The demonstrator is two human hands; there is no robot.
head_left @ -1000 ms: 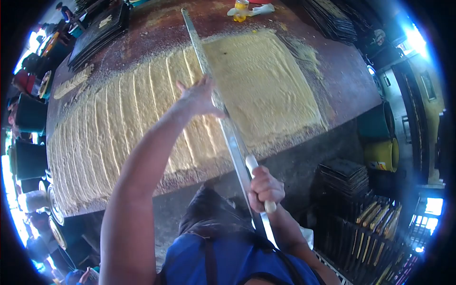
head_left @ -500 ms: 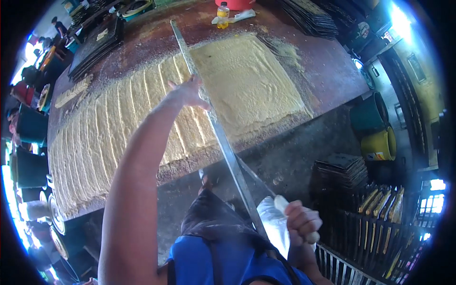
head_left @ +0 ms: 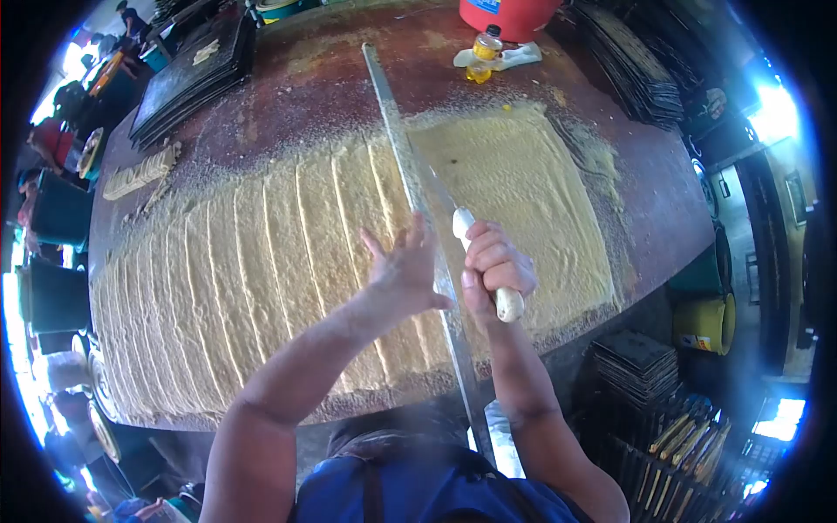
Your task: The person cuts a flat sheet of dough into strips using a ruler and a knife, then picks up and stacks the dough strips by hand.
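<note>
A long metal straightedge [head_left: 394,131] lies across a wide sheet of pale dough [head_left: 514,183] on a reddish table [head_left: 305,83]. My left hand [head_left: 408,266] rests on the straightedge with its fingers spread. Just to the right, my right hand [head_left: 499,266] is closed round the white handle of a knife [head_left: 461,223]; the blade points away from me along the straightedge's right side. Left of the straightedge the dough is parted into several long strips [head_left: 253,270]; on the right it is uncut.
At the back stand a bottle of yellow liquid [head_left: 486,44], a white cloth [head_left: 521,55] and a red tub [head_left: 510,13]. Stacked dark trays [head_left: 196,78] lie back left, more [head_left: 632,74] back right. Dough pieces [head_left: 139,172] sit at the left. A yellow bucket [head_left: 704,324] stands beyond the right edge.
My right hand has moved forward with the knife, from near my body to over the dough beside the straightedge. My left hand stays on the straightedge. The view has shifted.
</note>
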